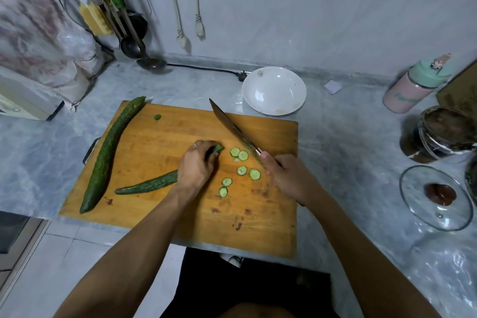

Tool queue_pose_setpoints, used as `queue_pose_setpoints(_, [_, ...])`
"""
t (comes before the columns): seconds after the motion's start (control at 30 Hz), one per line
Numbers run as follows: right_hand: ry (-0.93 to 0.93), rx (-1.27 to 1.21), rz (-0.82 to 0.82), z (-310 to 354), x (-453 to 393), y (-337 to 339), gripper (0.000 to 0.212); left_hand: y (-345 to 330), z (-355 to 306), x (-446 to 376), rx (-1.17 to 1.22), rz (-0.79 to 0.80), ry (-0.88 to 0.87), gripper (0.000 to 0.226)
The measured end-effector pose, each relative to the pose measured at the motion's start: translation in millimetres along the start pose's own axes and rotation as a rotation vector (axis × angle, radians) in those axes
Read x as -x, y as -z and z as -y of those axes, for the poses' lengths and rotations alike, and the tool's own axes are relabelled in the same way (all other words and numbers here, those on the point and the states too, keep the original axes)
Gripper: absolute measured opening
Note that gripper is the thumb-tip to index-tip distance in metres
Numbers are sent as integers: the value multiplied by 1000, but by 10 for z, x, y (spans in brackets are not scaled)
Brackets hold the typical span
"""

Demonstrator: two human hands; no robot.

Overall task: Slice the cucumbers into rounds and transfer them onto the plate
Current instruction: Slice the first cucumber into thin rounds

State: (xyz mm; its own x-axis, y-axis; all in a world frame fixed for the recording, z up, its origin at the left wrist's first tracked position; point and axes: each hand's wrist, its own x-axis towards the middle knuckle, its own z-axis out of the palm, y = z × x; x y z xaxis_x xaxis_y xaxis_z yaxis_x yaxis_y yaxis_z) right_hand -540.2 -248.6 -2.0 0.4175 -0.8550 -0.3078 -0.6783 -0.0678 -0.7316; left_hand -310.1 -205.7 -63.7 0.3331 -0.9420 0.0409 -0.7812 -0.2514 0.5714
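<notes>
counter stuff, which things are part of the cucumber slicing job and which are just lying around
Part of the job:
- cut cucumber, held by the left hand
- knife, in the right hand
- whole cucumber
- cut rounds
- cutting board
- white plate

Just lying about:
- pink bottle
- glass lid
- brown jar
- ladle
- loose plugs

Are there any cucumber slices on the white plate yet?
No, the white plate holds no slices; the cucumber rounds all lie on the cutting board.
</notes>
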Motion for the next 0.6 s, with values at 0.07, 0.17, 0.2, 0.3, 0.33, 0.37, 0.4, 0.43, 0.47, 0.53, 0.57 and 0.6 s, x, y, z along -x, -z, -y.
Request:
queue_pose_setpoints(0.07, [18, 27, -14, 13, -135, 79, 75, -9, -18, -134, 0, -10, -10, 29])
queue_pose_setpoints(0.17, [46, 89, -41, 8, -325, 162, 74, -68, -48, -292, 12, -11, 31, 28])
queue_pose_setpoints(0.2, [56, 111, -42, -7, -385, 175, 74, -99, -54, -316, 23, -20, 47, 27])
queue_pose_setpoints(0.3, [66, 158, -21, -56, -512, 198, 73, -210, -58, -297, 33, -59, 65, 25])
queue_pose_setpoints(0.33, [73, 172, -9, -75, -530, 195, 70, -246, -51, -276, 26, -75, 70, 24])
queue_pose_setpoints(0.37, [81, 184, 8, -85, -534, 189, 66, -276, -44, -259, 16, -91, 77, 23])
queue_pose_setpoints(0.4, [90, 199, 31, -91, -530, 177, 63, -301, -36, -251, 6, -104, 81, 23])
queue_pose_setpoints(0.43, [97, 221, 55, -92, -521, 162, 60, -321, -33, -251, -2, -115, 76, 23])
queue_pose_setpoints(0.47, [103, 240, 75, -96, -515, 141, 59, -331, -40, -253, -9, -122, 70, 23])
queue_pose_setpoints(0.53, [98, 239, 121, -110, -502, 120, 57, -335, -73, -259, -12, -135, 61, 22])
queue_pose_setpoints(0.57, [99, 232, 141, -118, -497, 124, 56, -344, -85, -270, -11, -140, 61, 23])
queue_pose_setpoints(0.6, [102, 224, 151, -128, -497, 132, 56, -352, -95, -277, -12, -140, 67, 23])
